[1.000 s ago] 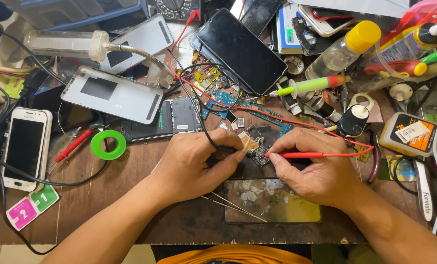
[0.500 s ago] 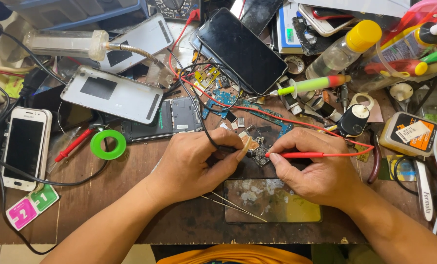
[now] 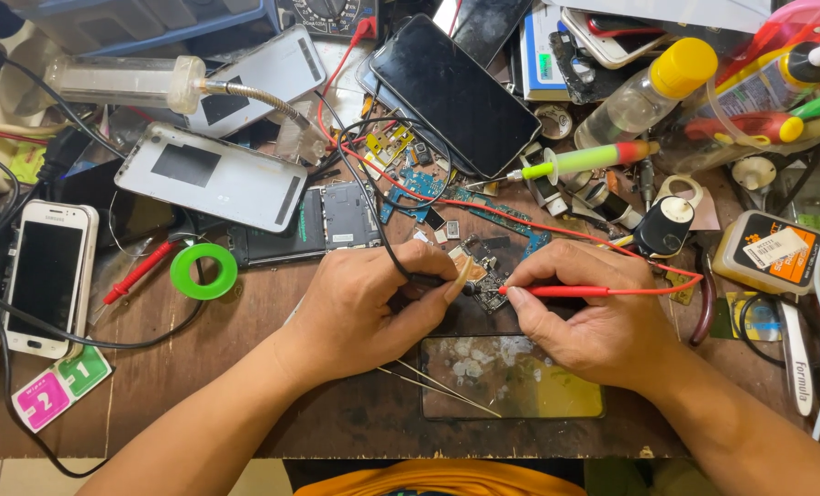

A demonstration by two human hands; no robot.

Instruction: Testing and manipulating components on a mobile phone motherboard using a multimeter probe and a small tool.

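Observation:
My left hand (image 3: 364, 308) grips a black test probe (image 3: 428, 280) whose black lead runs up over the bench. My right hand (image 3: 594, 312) holds a red test probe (image 3: 557, 291) with a red lead trailing to the right. Both probe tips meet on a small circuit board (image 3: 488, 276) lying on the wooden bench between my hands. A dark glass panel (image 3: 511, 377) lies just below my hands, with thin tweezers (image 3: 438, 381) resting on its left end.
Around the work spot lie a white phone (image 3: 47, 276), a silver back cover (image 3: 213, 174), a black phone (image 3: 451, 92), a green tape ring (image 3: 203, 271), a red pen (image 3: 139, 271), a yellow-capped bottle (image 3: 653, 92), a green-red screwdriver (image 3: 584, 161) and tangled cables.

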